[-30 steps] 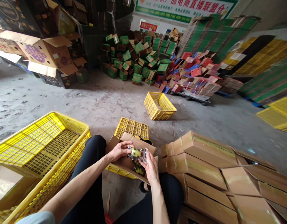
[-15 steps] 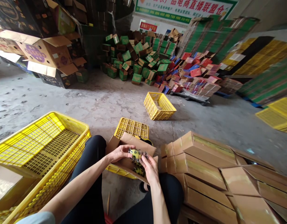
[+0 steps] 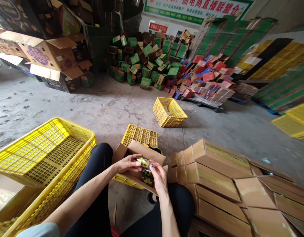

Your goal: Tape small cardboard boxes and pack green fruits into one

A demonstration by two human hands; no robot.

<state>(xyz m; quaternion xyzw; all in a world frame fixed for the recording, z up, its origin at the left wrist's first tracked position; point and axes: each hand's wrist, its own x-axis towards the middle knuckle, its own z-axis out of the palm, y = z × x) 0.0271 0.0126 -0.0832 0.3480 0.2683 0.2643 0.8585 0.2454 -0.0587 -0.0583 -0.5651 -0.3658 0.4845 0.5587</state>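
Observation:
Between my two hands is a small clear plastic packet with yellow-green and dark contents, too small to name. My left hand pinches its left end, and my right hand grips the right end. Both hands are above an open cardboard box that sits on an upturned yellow crate between my knees. More yellow-and-dark packets lie inside the box, partly hidden by the hands.
A big yellow crate stands at my left with cardboard inside. Stacked closed cartons rise at my right. Another yellow crate is ahead on the concrete floor. Behind it lie heaped green boxes and red boxes.
The packet, spread flat and facing me a second ago, now looks narrower and folded between my fingers. My right hand's fingers have shifted up and closed on its right end.

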